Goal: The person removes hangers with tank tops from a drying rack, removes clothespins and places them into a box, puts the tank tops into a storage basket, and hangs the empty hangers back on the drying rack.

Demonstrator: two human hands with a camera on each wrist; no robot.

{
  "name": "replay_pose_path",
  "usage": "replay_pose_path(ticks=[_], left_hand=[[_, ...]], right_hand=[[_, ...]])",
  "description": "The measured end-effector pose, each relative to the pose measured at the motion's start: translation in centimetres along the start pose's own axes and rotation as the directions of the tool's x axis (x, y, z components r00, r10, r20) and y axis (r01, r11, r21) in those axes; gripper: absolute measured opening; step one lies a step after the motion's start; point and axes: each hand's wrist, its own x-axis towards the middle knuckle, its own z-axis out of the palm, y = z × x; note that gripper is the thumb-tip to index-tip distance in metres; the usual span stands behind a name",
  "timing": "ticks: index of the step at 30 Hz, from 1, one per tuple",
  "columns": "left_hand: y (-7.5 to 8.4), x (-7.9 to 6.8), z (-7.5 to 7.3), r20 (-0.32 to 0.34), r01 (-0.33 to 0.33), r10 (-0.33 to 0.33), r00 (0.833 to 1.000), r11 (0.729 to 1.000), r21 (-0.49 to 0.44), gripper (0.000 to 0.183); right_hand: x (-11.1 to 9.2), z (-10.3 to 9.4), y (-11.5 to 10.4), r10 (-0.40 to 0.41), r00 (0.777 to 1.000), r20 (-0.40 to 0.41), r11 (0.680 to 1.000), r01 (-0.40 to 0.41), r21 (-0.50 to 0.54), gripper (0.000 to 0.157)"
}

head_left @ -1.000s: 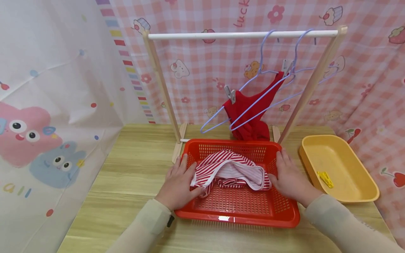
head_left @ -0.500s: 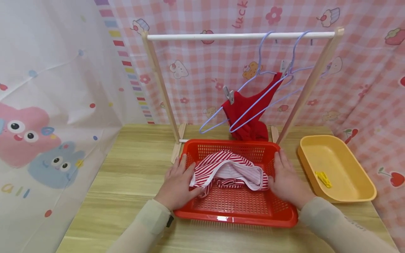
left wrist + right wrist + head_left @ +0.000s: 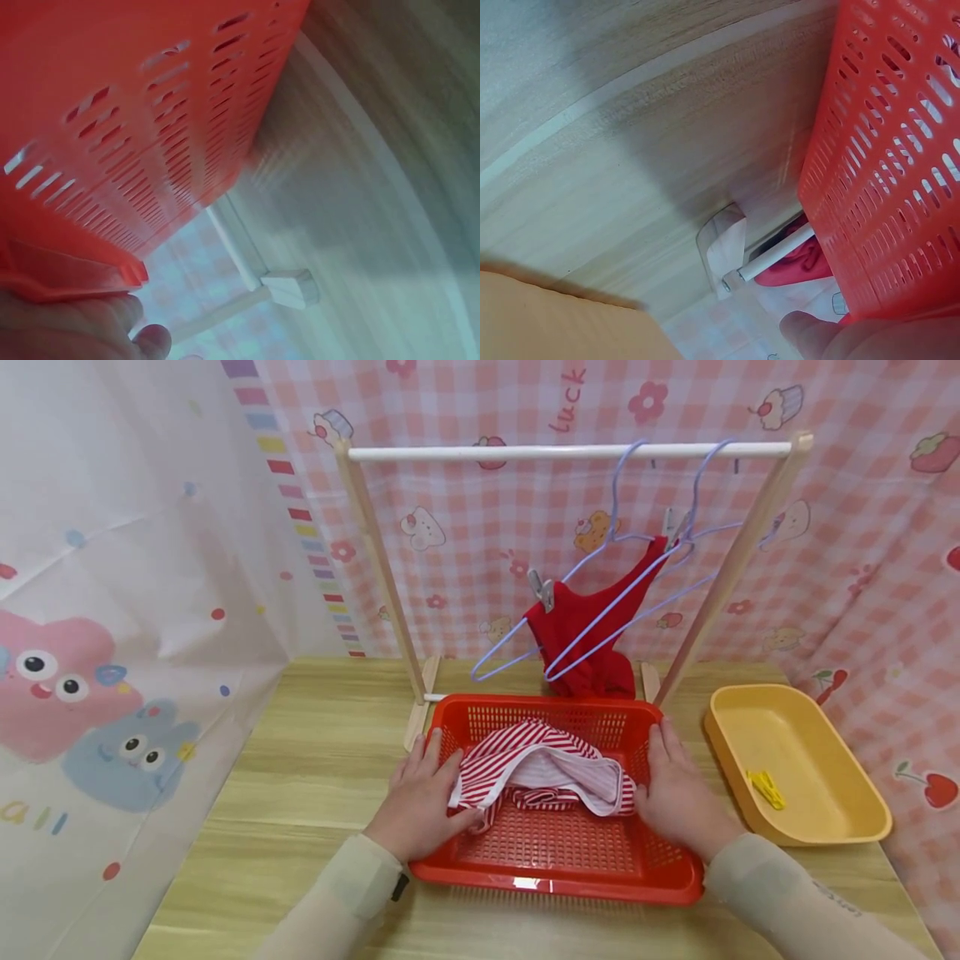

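- Hardly changed over the last second, apart from a slight drift of the head view; red plastic basket (image 3: 600, 887) still gripped at both ends.
- Clamped on its rim between fingers and thumb: by the left hand (image 3: 420, 802) at the left end, by the right hand (image 3: 686, 797) at the right.
- Best read as steadying, not unloading, leaving the red-and-white striped garment (image 3: 506, 756) crumpled inside.
- Set midway between the tabletop (image 3: 322, 760)'s left and right edges, before the clothes rack (image 3: 385, 581) and hanging red garment (image 3: 577, 602) near the back edge.
- Look to the head view alone for yellow clips (image 3: 766, 788) in the yellow tray (image 3: 817, 760), near the right edge.
- See fingertips under the rim's lip only from the left wrist.
- Find low red folds behind the white lower rod (image 3: 780, 255) only from the right wrist.
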Motion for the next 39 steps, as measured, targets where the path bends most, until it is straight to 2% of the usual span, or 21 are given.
replay_pose_path(ticks=[8, 12, 15, 18, 21, 24, 30, 39], left_hand=[[0.0, 0.3, -0.8, 0.041, -0.008, 0.007, 0.999, 1.000, 0.028, 0.095], [0.0, 0.7, -1.9, 0.048, -0.014, 0.013, 0.999, 1.000, 0.014, 0.094], [0.0, 1.1, -3.3, 0.026, -0.024, 0.025, 0.999, 0.999, -0.040, 0.094], [0.2, 1.5, -5.0, -0.027, -0.036, 0.032, 0.999, 0.992, -0.121, 0.093], [0.8, 1.9, -6.8, -0.080, -0.046, 0.030, 0.996, 0.976, -0.212, 0.087], [1.7, 2.3, -8.4, -0.119, -0.054, 0.023, 0.993, 0.964, -0.261, 0.079], [3.6, 3.8, -10.5, -0.173, -0.105, 0.063, 0.983, 0.963, -0.247, 0.073], [5.8, 6.8, -12.2, -0.190, -0.186, 0.143, 0.971, 0.956, -0.228, 0.066]], right_hand=[[0.0, 0.1, -0.1, 0.012, 1.000, -0.005, 1.000, -0.012, 0.013, 0.098], [0.1, 0.1, -0.1, 0.012, 1.000, -0.007, 1.000, -0.012, 0.015, 0.098], [0.1, 0.1, -0.1, 0.013, 1.000, -0.006, 1.000, -0.013, 0.017, 0.098], [0.0, 0.1, -0.1, 0.013, 1.000, -0.005, 1.000, -0.013, 0.018, 0.098], [0.0, 0.0, -0.2, 0.013, 1.000, -0.005, 1.000, -0.013, 0.018, 0.098], [-0.1, 0.0, -0.3, 0.014, 1.000, -0.006, 1.000, -0.014, 0.017, 0.098], [0.0, 0.1, -0.2, 0.022, 1.000, -0.003, 1.000, -0.022, 0.021, 0.098], [0.1, 0.1, -0.1, 0.045, 0.999, 0.014, 0.999, -0.045, 0.029, 0.100]])
